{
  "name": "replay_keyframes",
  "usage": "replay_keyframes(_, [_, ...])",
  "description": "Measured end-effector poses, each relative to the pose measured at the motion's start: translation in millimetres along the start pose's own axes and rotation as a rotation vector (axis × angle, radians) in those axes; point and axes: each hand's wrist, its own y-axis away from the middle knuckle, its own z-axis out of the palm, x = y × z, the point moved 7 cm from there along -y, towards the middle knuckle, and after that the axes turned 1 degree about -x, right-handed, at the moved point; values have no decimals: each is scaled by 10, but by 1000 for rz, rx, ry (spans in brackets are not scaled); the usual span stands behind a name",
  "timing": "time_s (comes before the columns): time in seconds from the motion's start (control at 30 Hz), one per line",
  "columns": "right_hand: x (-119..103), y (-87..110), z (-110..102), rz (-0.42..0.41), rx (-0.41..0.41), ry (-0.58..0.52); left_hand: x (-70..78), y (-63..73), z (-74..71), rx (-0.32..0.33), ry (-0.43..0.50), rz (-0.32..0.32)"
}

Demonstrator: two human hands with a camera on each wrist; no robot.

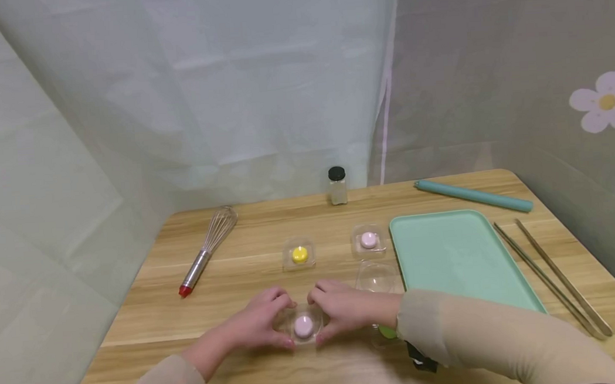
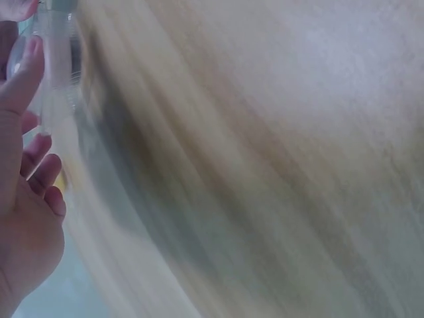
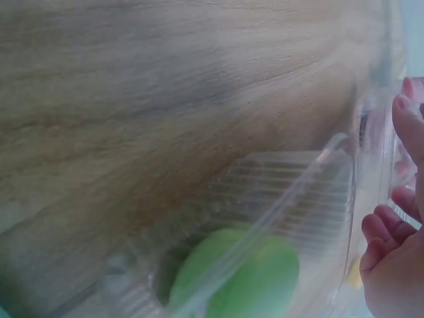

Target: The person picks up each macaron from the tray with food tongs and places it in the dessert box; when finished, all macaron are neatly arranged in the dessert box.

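Observation:
In the head view, a small clear plastic box [image 1: 303, 310] with a pale pink round piece [image 1: 303, 327] inside is held between both hands at the table's front. My left hand [image 1: 262, 321] grips its left side, thumb near the front corner and fingers at the back. From the right, my right hand [image 1: 341, 307] grips it the same way. The left wrist view catches the box's ridged side [image 2: 59, 66] beside the thumb. Under my right forearm, a clear box with its lid [image 1: 376, 277] raised contains a green piece [image 3: 232, 278], partly hidden by the sleeve.
Behind the hands stand two more clear boxes, one with a yellow piece [image 1: 299, 255], one with a pink piece [image 1: 368, 240]. A whisk [image 1: 208, 251] lies left. At right are a mint tray [image 1: 449, 254], metal tongs [image 1: 556, 276] and a teal rod [image 1: 474, 195]. A black-capped jar [image 1: 338, 187] stands at the back.

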Motion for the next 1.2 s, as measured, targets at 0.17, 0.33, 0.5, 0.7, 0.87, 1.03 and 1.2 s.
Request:
replay_keyframes(0.17, [-33, -22, -9, 7, 0, 22, -11, 0, -31, -28, -21, -18])
replay_keyframes(0.33, [-48, -25, -31, 26, -8, -4, -4, 2, -54, -36, -32, -26])
replay_keyframes(0.5, [-44, -30, -24, 22, -11, -14, 6, 11, -71, -27, -36, -20])
replay_keyframes(0.7, [-34, -25, -21, 35, -18, -30, 8, 7, -79, -29, -60, -40])
replay_keyframes(0.87, [-41, -14, -52, 39, -8, -16, 30, -2, -93, -36, -85, -43])
replay_keyframes(1.03, [-15, -15, -45, 44, -17, -35, 41, 4, -125, -25, -102, -37])
replay_keyframes(1.2, [58, 38, -96, 48, -11, -112, 54, 27, -171, 6, -98, -26])
